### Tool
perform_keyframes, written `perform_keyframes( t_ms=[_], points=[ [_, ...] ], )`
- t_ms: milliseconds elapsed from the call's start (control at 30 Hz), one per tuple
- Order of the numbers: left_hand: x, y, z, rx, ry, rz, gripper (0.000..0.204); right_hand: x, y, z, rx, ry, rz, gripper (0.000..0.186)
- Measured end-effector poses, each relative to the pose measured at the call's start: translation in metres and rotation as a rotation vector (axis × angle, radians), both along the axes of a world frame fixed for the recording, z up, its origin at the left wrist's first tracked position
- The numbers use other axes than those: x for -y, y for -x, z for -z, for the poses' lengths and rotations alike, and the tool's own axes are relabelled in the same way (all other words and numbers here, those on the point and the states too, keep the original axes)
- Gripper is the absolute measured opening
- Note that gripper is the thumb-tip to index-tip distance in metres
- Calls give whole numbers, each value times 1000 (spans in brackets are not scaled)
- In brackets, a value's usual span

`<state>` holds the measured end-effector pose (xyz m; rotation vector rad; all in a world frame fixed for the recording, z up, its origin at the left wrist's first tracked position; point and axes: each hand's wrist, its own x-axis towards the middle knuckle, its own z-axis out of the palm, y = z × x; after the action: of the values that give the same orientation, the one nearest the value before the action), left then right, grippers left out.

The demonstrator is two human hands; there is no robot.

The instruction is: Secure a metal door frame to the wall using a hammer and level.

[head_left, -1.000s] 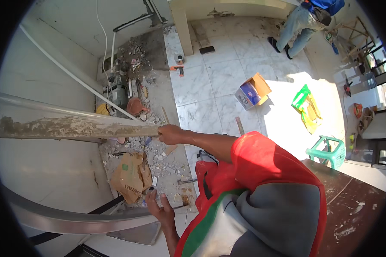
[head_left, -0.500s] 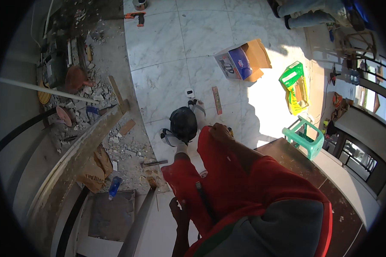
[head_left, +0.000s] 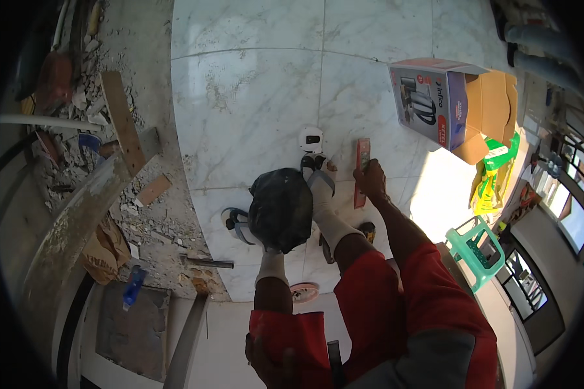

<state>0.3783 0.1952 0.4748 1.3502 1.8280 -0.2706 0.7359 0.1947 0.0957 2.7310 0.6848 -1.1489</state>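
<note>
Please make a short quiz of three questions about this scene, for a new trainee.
1. True or false: the right hand rests on the red spirit level that lies on the marble floor.
2. What lies against the left knee? A) a blue bucket B) a black plastic bag C) a coil of rope
3. Fill in: the open cardboard box lies on the floor on the person's ____ side.

Key:
1. True.
2. B.
3. Right. It lies above the green plastic stool in the picture. The left hand is low in the picture, at the red shorts.
</note>
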Motion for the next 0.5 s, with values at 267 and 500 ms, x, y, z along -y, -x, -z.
perform_keyframes(
  t_ms=[267, 500],
  points=[
    [-132, -47, -32, 713, -271, -379, 54, -125, 86, -337, -821, -501, 128, 40],
    [-254, -37, -222, 972, -450, -522, 53, -189, 239, -596, -1047, -863, 103, 40]
  ],
)
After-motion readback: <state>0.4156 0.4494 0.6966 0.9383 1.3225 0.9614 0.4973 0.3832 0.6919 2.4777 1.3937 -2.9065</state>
